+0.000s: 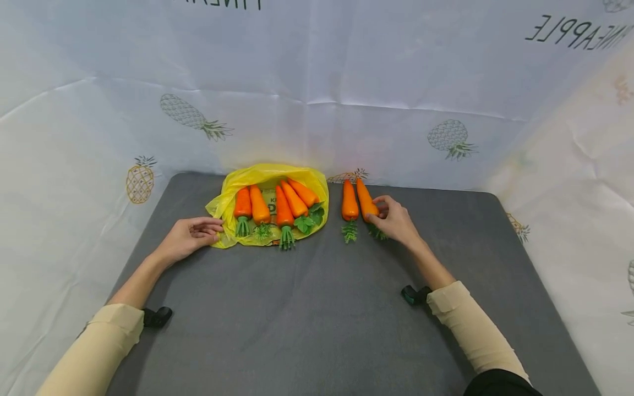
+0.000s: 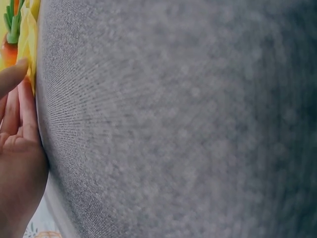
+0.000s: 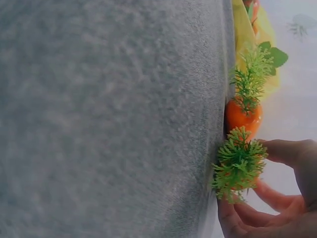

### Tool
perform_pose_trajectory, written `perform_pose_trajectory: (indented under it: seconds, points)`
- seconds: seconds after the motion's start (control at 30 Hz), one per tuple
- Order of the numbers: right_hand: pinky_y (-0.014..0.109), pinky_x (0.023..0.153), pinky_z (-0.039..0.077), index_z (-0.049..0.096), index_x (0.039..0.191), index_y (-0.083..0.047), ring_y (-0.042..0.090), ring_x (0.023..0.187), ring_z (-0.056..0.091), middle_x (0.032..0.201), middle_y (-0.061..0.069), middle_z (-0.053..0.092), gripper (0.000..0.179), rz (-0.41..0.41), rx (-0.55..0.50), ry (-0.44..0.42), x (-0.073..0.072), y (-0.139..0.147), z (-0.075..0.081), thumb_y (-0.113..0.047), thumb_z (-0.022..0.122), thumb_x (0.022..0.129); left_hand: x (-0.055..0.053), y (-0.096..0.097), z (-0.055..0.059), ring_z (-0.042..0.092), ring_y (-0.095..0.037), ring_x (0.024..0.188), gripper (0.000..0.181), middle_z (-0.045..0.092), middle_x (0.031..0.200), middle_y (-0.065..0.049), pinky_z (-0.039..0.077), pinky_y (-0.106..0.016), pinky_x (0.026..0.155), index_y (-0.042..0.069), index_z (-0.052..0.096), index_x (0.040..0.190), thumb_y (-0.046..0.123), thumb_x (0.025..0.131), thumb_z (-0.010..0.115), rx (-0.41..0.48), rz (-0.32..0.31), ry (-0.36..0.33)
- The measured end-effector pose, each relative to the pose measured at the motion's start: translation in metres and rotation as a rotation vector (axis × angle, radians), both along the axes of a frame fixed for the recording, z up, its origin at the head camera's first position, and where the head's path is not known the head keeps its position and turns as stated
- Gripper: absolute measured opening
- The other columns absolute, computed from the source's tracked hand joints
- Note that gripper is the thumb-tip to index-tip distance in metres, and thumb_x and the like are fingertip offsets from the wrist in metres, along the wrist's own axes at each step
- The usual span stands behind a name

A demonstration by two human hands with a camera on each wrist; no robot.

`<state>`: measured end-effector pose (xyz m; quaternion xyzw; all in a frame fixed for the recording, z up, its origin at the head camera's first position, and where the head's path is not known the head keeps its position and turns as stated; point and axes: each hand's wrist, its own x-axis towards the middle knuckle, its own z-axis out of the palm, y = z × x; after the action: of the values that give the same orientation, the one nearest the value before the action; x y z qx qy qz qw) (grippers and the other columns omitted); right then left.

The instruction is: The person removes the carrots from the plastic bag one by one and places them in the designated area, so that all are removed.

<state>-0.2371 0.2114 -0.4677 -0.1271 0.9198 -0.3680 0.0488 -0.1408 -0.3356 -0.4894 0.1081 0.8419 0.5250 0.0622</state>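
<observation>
A yellow plastic bag (image 1: 319, 184) lies with its mouth spread wide toward the person, several orange carrots (image 1: 283, 208) with green tops in it. My left hand (image 1: 190, 237) rests at the bag's left edge, fingers nearly straight; in the left wrist view its thumb (image 2: 14, 77) lies against the yellow plastic. To the right of the bag, two more carrots lie side by side. My right hand (image 1: 396, 221) holds the right-hand carrot (image 1: 365, 199) between thumb and fingers, its leafy top (image 3: 241, 163) facing the right wrist camera. The other loose carrot (image 1: 349, 202) lies just left of it.
A grey cloth (image 1: 297, 319) covers the table. Behind its far edge hangs a white sheet (image 1: 307, 132) printed with pineapples, close behind the bag and carrots. Each wrist wears a black camera mount, as the left mount (image 1: 157, 317) and right mount (image 1: 415, 295) show.
</observation>
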Motion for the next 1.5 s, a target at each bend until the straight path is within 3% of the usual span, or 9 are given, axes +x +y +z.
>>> perform_pose_trajectory:
  seconds: [0.13, 0.33, 0.47, 0.57, 0.7, 0.8, 1.07, 1.27, 1.5]
  points:
    - [0.062, 0.100, 0.061, 0.057, 0.147, 0.001, 0.048, 0.122, 0.071, 0.141, 0.033, 0.067, 0.051, -0.005, -0.006, 0.002, -0.002, 0.002, 0.003, -0.023, 0.073, 0.105, -0.001, 0.001, 0.000, 0.073, 0.001, 0.094, 0.036, 0.076, 0.119, -0.028, 0.063, -0.018, 0.080, -0.006, 0.070, 0.136, 0.005, 0.102, 0.075, 0.004, 0.025, 0.028]
    - [0.063, 0.102, 0.059, 0.059, 0.145, 0.000, 0.048, 0.122, 0.071, 0.141, 0.029, 0.068, 0.050, -0.030, -0.031, 0.047, -0.005, -0.001, 0.012, -0.026, 0.075, 0.105, -0.004, 0.001, -0.001, 0.073, 0.002, 0.088, 0.031, 0.079, 0.103, 0.004, 0.061, -0.015, 0.076, -0.005, 0.074, 0.128, 0.006, 0.099, 0.079, -0.011, 0.075, 0.099]
    - [0.062, 0.100, 0.060, 0.060, 0.144, 0.002, 0.047, 0.121, 0.070, 0.138, 0.029, 0.069, 0.048, -0.025, -0.068, 0.091, -0.005, -0.009, 0.019, -0.023, 0.074, 0.105, -0.005, 0.002, -0.001, 0.071, 0.006, 0.088, 0.028, 0.075, 0.101, 0.014, 0.060, -0.011, 0.077, -0.006, 0.075, 0.124, 0.004, 0.098, 0.079, -0.019, 0.107, 0.146]
    - [0.061, 0.099, 0.061, 0.061, 0.143, 0.004, 0.047, 0.121, 0.070, 0.138, 0.031, 0.069, 0.048, -0.004, -0.093, 0.126, -0.005, -0.018, 0.025, -0.022, 0.074, 0.105, -0.005, 0.003, -0.001, 0.070, 0.007, 0.090, 0.027, 0.077, 0.104, 0.004, 0.059, -0.009, 0.078, -0.006, 0.075, 0.123, 0.004, 0.099, 0.078, -0.031, 0.127, 0.166]
    - [0.059, 0.099, 0.061, 0.061, 0.142, 0.004, 0.047, 0.120, 0.071, 0.136, 0.030, 0.070, 0.049, 0.030, -0.116, 0.158, -0.005, -0.031, 0.032, -0.022, 0.075, 0.104, -0.007, 0.005, 0.000, 0.069, 0.010, 0.092, 0.026, 0.077, 0.112, -0.022, 0.058, -0.008, 0.080, -0.006, 0.075, 0.123, 0.004, 0.099, 0.078, -0.056, 0.145, 0.176]
    - [0.058, 0.099, 0.062, 0.061, 0.142, 0.003, 0.046, 0.120, 0.071, 0.136, 0.028, 0.070, 0.048, 0.049, -0.129, 0.158, -0.005, -0.041, 0.037, -0.022, 0.075, 0.104, -0.008, 0.003, -0.001, 0.066, 0.011, 0.094, 0.027, 0.074, 0.118, -0.029, 0.057, -0.005, 0.082, -0.005, 0.076, 0.123, 0.004, 0.099, 0.079, -0.080, 0.156, 0.176]
    - [0.057, 0.097, 0.063, 0.062, 0.140, -0.002, 0.043, 0.121, 0.072, 0.137, 0.026, 0.071, 0.045, 0.115, -0.165, 0.174, -0.005, -0.064, 0.045, -0.022, 0.077, 0.103, -0.009, -0.006, -0.006, 0.062, 0.011, 0.095, 0.033, 0.070, 0.123, -0.030, 0.054, -0.003, 0.082, -0.007, 0.072, 0.128, 0.002, 0.097, 0.080, -0.092, 0.189, 0.169]
    - [0.055, 0.098, 0.063, 0.065, 0.137, -0.002, 0.041, 0.118, 0.072, 0.131, 0.022, 0.073, 0.042, 0.161, -0.195, 0.183, -0.004, -0.081, 0.051, -0.020, 0.078, 0.102, -0.007, -0.006, -0.009, 0.065, 0.011, 0.091, 0.032, 0.071, 0.118, -0.030, 0.056, -0.004, 0.079, -0.009, 0.072, 0.126, -0.001, 0.096, 0.080, -0.079, 0.174, 0.188]
    - [0.054, 0.098, 0.063, 0.066, 0.136, 0.000, 0.038, 0.114, 0.073, 0.130, 0.026, 0.074, 0.040, 0.209, -0.219, 0.201, -0.003, -0.101, 0.054, -0.018, 0.077, 0.102, -0.006, -0.008, -0.008, 0.067, 0.008, 0.086, 0.029, 0.074, 0.112, -0.029, 0.057, -0.007, 0.077, -0.007, 0.075, 0.122, 0.001, 0.095, 0.082, -0.079, 0.152, 0.192]
